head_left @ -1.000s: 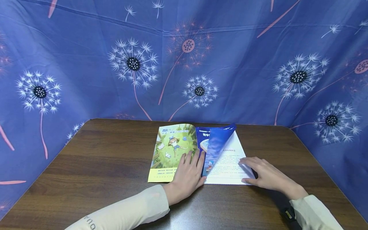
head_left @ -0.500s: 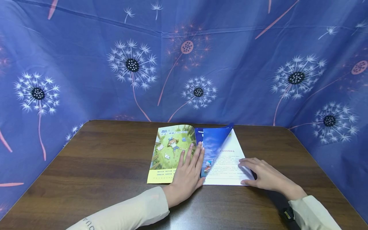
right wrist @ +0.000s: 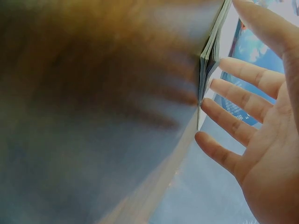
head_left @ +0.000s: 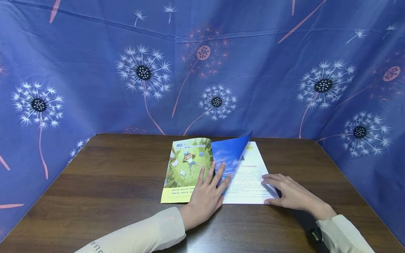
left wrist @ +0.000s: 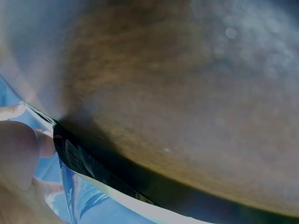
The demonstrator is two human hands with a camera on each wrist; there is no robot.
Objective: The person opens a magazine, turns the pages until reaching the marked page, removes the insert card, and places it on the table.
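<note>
A magazine lies spread on the table, its left side a green illustrated page point(head_left: 178, 175) with a yellow band along the bottom. On its right side is a white text page point(head_left: 250, 189). Between them a glossy blue page point(head_left: 231, 151) stands raised and curved toward the left, its top corner up. My left hand point(head_left: 204, 198) rests on the magazine's middle, fingers spread and overlapping the blue page's lower part. Fingertips of my right hand point(head_left: 292, 193) touch the white page near its lower right edge. The right wrist view shows those fingers point(right wrist: 233, 126) straight and apart beside the page edges.
The dark brown wooden table point(head_left: 110, 175) runs back to a blue cloth point(head_left: 95, 52) with a dandelion print. A black strap point(head_left: 316, 233) shows at the right sleeve cuff.
The raised blue page has swung left, baring more of the white page. The left fingers have spread wider and shifted right over the blue page. The right hand stays at the edge.
</note>
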